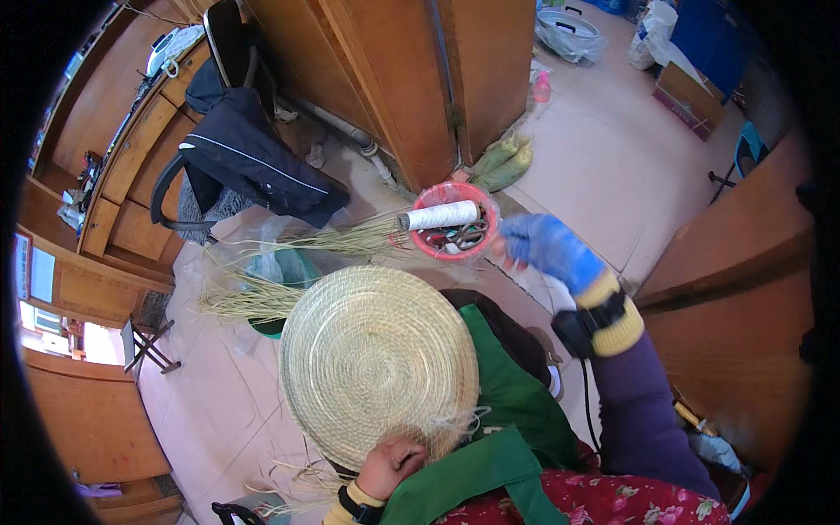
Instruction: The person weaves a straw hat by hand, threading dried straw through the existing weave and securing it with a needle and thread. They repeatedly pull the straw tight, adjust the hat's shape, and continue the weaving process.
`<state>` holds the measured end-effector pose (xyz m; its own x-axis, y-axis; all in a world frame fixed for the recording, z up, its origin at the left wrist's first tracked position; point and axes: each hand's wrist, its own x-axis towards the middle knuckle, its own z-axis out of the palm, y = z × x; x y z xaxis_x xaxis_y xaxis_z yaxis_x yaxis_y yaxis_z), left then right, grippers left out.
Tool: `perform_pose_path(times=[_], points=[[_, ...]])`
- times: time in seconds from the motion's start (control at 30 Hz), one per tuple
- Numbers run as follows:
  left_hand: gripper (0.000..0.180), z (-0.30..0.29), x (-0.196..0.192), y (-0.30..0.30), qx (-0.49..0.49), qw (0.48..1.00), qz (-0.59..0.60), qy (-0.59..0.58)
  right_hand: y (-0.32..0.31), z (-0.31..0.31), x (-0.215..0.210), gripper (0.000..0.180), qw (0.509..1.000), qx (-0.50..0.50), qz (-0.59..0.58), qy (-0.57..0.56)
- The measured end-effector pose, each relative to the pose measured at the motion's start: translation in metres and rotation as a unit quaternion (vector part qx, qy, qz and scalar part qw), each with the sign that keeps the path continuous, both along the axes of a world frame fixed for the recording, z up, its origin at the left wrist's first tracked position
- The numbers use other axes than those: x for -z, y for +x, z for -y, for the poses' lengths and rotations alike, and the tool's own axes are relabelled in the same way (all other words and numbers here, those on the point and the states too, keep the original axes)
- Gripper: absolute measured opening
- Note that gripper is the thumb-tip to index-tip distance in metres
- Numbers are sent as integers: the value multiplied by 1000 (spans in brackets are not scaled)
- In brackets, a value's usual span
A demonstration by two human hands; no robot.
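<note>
A round coiled straw mat (376,359) leans across my lap, over a green apron (516,376). At its lower edge my left hand (391,466) is closed, fingers curled on the rim. Loose white thread (468,422) lies at the mat's lower right edge. My right hand (547,249), in a blue glove, is raised to the right of a red basin (495,217); its fingers are smeared by motion, and whether they hold anything cannot be made out. Across the basin lies a cone of white thread (442,215), with scissors (470,234) beside it.
Bundles of dry straw (249,302) lie left of the mat, by a green container (293,271). A dark jacket (254,153) hangs over a chair. Green gourd-like vegetables (507,164) lie beyond the basin against a wooden cabinet (394,87). A wooden panel (735,332) stands at the right.
</note>
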<state>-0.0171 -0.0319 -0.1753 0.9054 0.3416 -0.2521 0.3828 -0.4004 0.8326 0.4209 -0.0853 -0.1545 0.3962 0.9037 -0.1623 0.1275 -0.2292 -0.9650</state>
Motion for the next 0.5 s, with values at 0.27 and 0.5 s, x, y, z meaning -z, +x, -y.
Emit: perform_pose_path(times=[0.27, 0.5], points=[[10, -5, -1, 15, 27, 999, 19, -40, 81, -151, 315, 34, 904, -12, 334, -267], [11, -3, -13, 26, -17, 996, -24, -89, 53, -195, 268, 45, 831, -180, 418, -319]])
